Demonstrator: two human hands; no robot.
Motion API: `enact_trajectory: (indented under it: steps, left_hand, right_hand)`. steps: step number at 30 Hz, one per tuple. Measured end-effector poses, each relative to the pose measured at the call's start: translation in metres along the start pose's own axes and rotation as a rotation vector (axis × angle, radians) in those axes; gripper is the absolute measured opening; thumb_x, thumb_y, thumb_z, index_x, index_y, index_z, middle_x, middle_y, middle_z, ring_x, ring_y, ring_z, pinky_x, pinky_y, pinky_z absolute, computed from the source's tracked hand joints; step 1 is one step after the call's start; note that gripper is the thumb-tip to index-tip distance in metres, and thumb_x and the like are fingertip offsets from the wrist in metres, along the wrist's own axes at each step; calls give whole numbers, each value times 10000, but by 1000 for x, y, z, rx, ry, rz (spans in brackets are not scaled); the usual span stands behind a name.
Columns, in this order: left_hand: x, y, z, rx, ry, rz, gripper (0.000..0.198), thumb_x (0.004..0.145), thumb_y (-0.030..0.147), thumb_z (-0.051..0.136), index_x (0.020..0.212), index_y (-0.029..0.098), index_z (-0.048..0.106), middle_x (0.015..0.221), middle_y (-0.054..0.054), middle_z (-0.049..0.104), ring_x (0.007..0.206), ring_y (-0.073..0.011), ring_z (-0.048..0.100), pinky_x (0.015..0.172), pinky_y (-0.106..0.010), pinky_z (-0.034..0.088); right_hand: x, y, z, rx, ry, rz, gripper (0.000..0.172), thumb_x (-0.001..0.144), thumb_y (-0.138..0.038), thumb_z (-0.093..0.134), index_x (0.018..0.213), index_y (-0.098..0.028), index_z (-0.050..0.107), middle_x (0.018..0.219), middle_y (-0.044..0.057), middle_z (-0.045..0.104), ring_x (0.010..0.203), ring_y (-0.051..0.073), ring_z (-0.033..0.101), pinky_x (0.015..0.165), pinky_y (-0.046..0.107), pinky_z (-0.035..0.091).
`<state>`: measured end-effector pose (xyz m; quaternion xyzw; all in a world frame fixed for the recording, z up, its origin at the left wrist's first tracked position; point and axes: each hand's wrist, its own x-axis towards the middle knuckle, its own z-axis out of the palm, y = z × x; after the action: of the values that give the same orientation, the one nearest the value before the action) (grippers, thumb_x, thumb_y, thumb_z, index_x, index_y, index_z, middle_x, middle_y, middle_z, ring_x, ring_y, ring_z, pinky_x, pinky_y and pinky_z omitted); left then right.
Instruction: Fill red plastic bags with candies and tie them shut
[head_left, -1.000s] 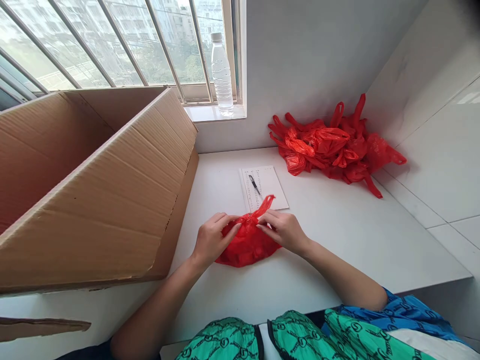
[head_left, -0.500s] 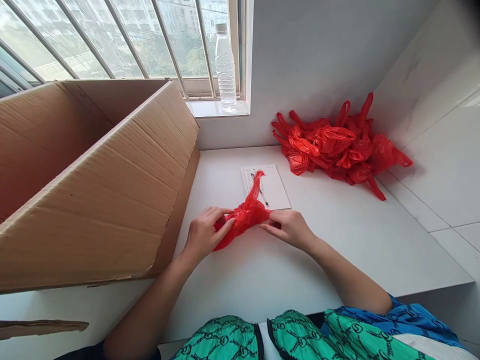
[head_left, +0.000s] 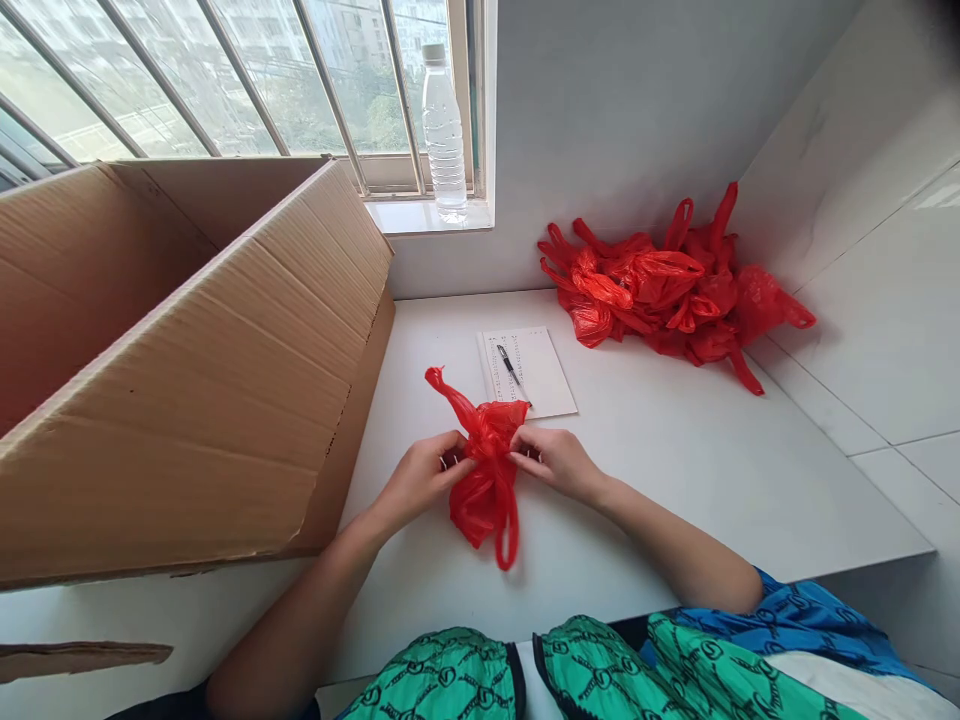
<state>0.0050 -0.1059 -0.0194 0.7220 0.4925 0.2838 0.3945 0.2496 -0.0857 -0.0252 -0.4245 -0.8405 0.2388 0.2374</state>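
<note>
A crumpled red plastic bag (head_left: 491,445) is held just above the white tabletop, bunched at its middle. My left hand (head_left: 427,470) pinches its left side between thumb and fingers. On the other side, my right hand (head_left: 551,460) grips the bag with thumb and fingertips. One twisted end points up and left, while a handle loop hangs toward me. Just beyond the bag lies a white notebook (head_left: 551,375), with a black pen (head_left: 510,366) resting across its page.
A large open cardboard box (head_left: 225,400) stands at the left. Several red plastic bags (head_left: 667,280) are heaped at the back right against the wall. A clear water bottle (head_left: 444,140) stands on the sill by the barred window. A cardboard strip (head_left: 82,658) juts in at lower left.
The red bag has been turned: its upright end now leans left and a handle loop hangs toward me. My right hand has shifted slightly left, and more of the pen and notebook shows.
</note>
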Motion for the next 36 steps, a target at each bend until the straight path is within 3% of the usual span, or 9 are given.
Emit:
enact_trajectory:
  steps: [4,9,15,18,20,25,28,32,36]
  left_hand:
    - [-3,-6,-24,22,48,-45,299,873,461,567,765,182,561,728,-1,597,654,-136,511,558,-235,386]
    - [-7,-12,-31,102,-83,-118,315,808,502,639,819,197,560,724,12,611,624,-148,536,524,-233,375]
    - [0,-3,-14,-229,-48,-146,409,919,546,495,1122,200,573,1066,-70,665,865,-196,644,700,-287,506]
    - [3,0,1,-416,-91,-145,387,938,523,482,1122,190,553,1017,-73,676,848,-196,653,686,-285,515]
    - [4,3,7,-489,-103,-111,373,903,484,570,1126,185,550,1003,-79,680,840,-201,658,680,-287,515]
    - [2,5,-4,-579,71,-84,366,836,409,684,1108,198,560,952,-62,651,846,-192,641,731,-311,523]
    - [2,1,-9,-450,100,-94,353,839,420,671,1103,210,566,834,-9,594,747,-150,597,692,-284,499]
    - [0,-6,-4,13,95,-112,271,850,453,626,913,192,590,658,40,484,574,-116,463,526,-239,369]
    - [-1,-4,-6,127,222,-53,256,887,442,570,954,195,571,830,-3,600,670,-141,561,540,-247,423]
  right_hand:
    - [-2,4,-29,43,-7,64,123,913,-273,578,804,-219,588,714,-25,664,625,126,589,567,227,411]
    - [-6,11,-46,30,-180,101,118,859,-228,600,747,-217,566,755,-37,667,611,111,557,559,222,407]
    - [-4,1,-29,-27,49,99,101,902,-327,598,930,-236,564,857,-22,669,601,115,541,598,256,432]
    - [-3,-7,-11,-47,64,62,150,888,-344,624,965,-227,572,878,0,673,670,145,590,616,273,446]
    - [-3,-11,-4,-1,30,24,60,884,-248,600,938,-225,587,881,-1,675,707,150,605,630,271,457]
    - [-4,-13,-17,254,59,33,109,910,-177,526,937,-228,619,905,-2,688,770,138,621,630,245,476]
    - [-5,-6,-27,196,-30,83,125,900,-183,537,956,-235,635,910,-6,697,762,139,621,648,259,480]
    - [-7,3,-30,1,-187,117,137,870,-166,542,934,-237,641,898,-15,700,707,137,609,646,278,467]
    - [-7,-1,-29,19,-91,53,263,866,-178,545,1114,-251,594,1092,23,671,843,165,641,690,299,517]
